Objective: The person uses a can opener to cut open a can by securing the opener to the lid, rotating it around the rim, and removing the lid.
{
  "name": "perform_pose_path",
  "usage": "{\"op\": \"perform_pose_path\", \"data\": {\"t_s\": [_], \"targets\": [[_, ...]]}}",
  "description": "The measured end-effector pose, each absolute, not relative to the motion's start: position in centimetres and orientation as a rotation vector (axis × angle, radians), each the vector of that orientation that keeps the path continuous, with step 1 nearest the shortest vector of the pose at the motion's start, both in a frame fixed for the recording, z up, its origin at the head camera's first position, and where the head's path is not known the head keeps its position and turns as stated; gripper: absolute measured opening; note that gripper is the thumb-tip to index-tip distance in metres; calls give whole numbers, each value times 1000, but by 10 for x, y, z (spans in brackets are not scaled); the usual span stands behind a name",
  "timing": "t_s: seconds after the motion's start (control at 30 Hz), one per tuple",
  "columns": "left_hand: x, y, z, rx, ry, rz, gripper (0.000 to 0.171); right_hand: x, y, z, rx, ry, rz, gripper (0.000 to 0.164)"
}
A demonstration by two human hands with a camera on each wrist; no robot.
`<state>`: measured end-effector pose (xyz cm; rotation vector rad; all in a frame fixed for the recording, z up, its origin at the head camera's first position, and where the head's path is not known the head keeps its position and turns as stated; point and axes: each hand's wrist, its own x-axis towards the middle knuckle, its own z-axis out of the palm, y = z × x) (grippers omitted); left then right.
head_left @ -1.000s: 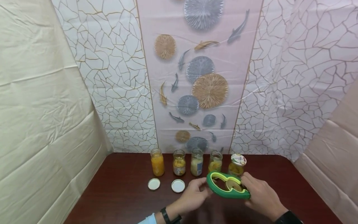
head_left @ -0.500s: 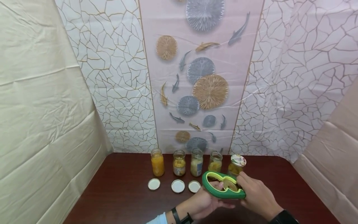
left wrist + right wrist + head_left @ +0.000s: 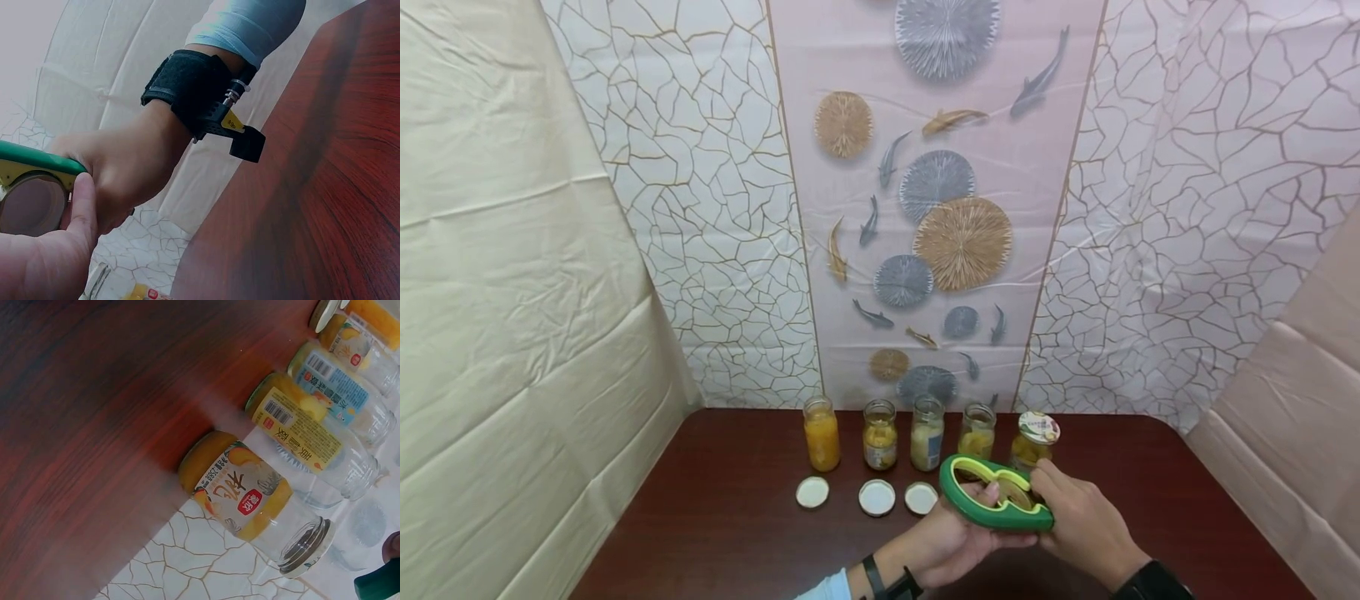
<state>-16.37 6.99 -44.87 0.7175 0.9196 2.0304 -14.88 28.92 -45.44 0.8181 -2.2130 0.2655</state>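
Note:
My right hand point(image 3: 1086, 521) grips the end of a green jar opener point(image 3: 1000, 518) with a lime-yellow lining. A jar lid point(image 3: 1017, 495) sits in the loop nearer that hand, its inner side facing up. My left hand point(image 3: 951, 542) is under the opener, its thumb showing through the far loop beside the lid and its fingers reaching below; it seems to pinch the lid. In the left wrist view, a digit of that hand touches the opener beside the round lid point(image 3: 31, 206). The lid's underside is hidden.
Several glass jars of fruit stand along the table's back: uncapped ones such as an orange-filled jar point(image 3: 822, 437), and a capped jar point(image 3: 1032, 442) at the right. Three loose lids, one of them a white lid point(image 3: 877, 497), lie before the row on the dark red table point(image 3: 737, 533).
My left hand has moved right, off a third lid now visible on the table, and under the opener, with its thumb up through the loop. The opener has shifted slightly left in my right hand.

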Motion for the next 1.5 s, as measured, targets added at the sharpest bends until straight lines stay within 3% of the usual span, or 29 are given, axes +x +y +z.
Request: {"op": "perform_pose_path", "data": {"t_s": [0.43,0.83,1.03,1.27,1.5], "targets": [[-166,71,-451,721,878,2059,65,-150,287,-460,772,-2231,294,39],[-170,76,-454,691,895,2140,56,-153,285,-458,710,-2202,241,37],[-172,77,-455,718,967,2142,54,-154,289,-457,689,-2238,227,32],[-176,72,-461,664,1106,2152,45,-158,297,-453,722,-2233,289,6],[-183,43,-469,728,1291,2078,46,-160,312,-446,645,-2250,301,16]]}}
